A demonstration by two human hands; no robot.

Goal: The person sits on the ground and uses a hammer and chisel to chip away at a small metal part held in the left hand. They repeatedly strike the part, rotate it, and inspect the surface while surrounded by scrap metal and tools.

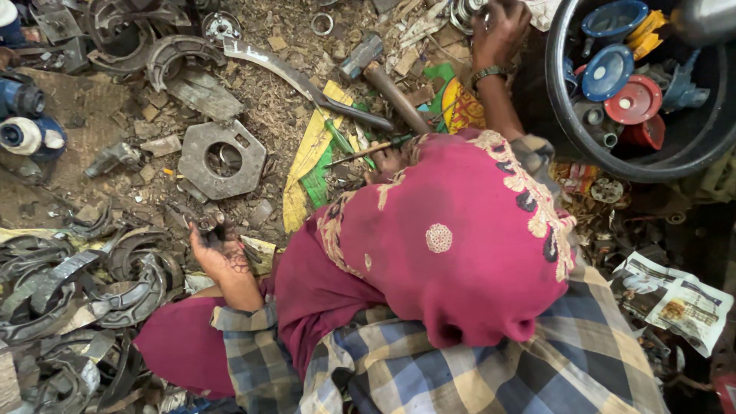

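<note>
Hands well apart. Left hand [220, 257] low and out to the side, palm up and blackened, fingers loosely curled at a small dark metal piece [207, 223]; cannot tell whether truly gripped. Right hand [500, 29] stretched far forward, fingers on a shiny ringed metal part [463, 11] half cut off by the picture's edge; firmness of the hold not clear either.

Likely trouble:
- Small dark metal piece rolling off the open left palm and vanishing among the curved scrap shoes [115, 285] heaped just beside and below that hand.
- Bare skin against torn edges: floor [268, 107] littered with jagged offcuts, and a long curved blade [285, 74] lying between the two hands.
- Long reach of the right arm passing close over the hammer [377, 70]; a slip there could mean a knock on the wrist or the ringed part dropped into the litter.
- Grease on both hands making any grip uncertain.
- Black tub [569, 132] of red and blue caps [633, 100] just to the right of the right forearm, near enough to be jolted by an elbow.
</note>
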